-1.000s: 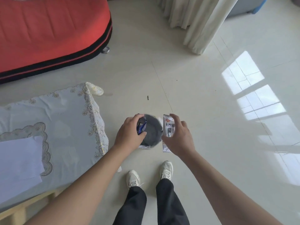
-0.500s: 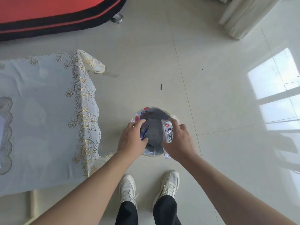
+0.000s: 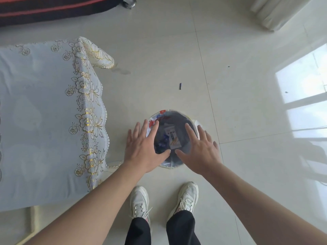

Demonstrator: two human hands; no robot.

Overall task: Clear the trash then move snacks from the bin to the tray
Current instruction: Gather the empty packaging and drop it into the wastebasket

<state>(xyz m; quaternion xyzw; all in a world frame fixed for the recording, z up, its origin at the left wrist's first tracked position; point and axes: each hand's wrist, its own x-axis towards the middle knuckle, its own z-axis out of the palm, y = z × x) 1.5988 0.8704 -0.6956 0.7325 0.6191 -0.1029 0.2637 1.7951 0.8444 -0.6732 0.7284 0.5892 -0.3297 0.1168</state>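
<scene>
A round trash bin (image 3: pixel 169 113) lined with a plastic bag stands on the floor in front of my feet. Inside it lie a white wrapper (image 3: pixel 172 137) with printed text and a blue wrapper (image 3: pixel 162 142). My left hand (image 3: pixel 144 147) hovers over the bin's left rim with fingers spread and holds nothing. Over the right rim, my right hand (image 3: pixel 199 149) is also spread flat and holds nothing. The two thumbs nearly meet above the bin's near edge.
A low table with a pale blue, gold-flowered cloth (image 3: pixel 46 112) stands to the left of the bin. A red and black sofa (image 3: pixel 53 7) is at the top left, a curtain (image 3: pixel 276 13) at the top right. A small dark scrap (image 3: pixel 180 86) lies on the tiled floor.
Both hands held wrappers over the bin; the fingers have since spread and the white and blue wrappers now lie inside the bin. The camera tilted further down.
</scene>
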